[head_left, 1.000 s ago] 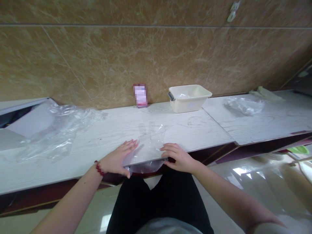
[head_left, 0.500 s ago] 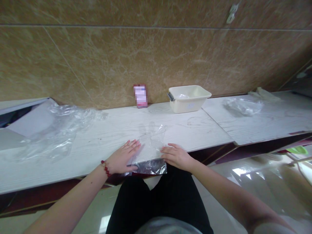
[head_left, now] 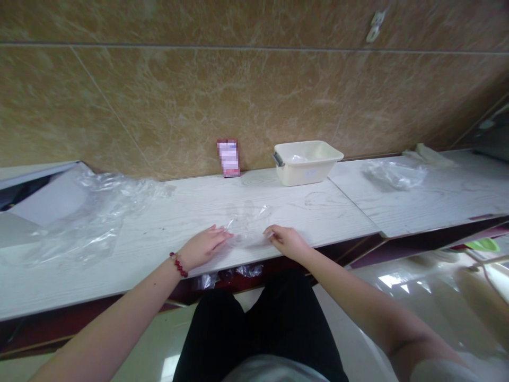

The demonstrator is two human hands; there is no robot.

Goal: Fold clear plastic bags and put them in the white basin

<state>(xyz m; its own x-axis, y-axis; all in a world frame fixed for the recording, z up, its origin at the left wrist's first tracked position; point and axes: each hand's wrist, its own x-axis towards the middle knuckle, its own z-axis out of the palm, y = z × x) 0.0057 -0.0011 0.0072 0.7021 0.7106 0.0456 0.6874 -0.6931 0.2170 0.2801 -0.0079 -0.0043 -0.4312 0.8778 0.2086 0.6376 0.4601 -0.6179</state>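
A clear plastic bag [head_left: 249, 225] lies flat on the white wood-grain counter, hard to make out against it. My left hand [head_left: 203, 247], with a red bead bracelet [head_left: 178, 265] on the wrist, is at the bag's left side, fingertips and thumb drawn together on its edge. At the right side, my right hand [head_left: 285, 240] has its fingers curled in, pinching the film. Beyond the bag stands a cream plastic bin [head_left: 308, 163] with a grey handle clip and some clear plastic inside.
Crumpled clear plastic [head_left: 99, 212] spreads over the counter at left, beside an open white box [head_left: 51, 199]. A pixelated card [head_left: 229, 158] leans on the marbled wall. More clear plastic [head_left: 395, 175] lies at right. Beneath the counter's front edge [head_left: 151, 289], plastic packets [head_left: 249, 270] show.
The bag's near end, which hung over the counter edge, has been drawn up onto the counter. My flat, spread hands have moved up a little and their fingers have closed in.
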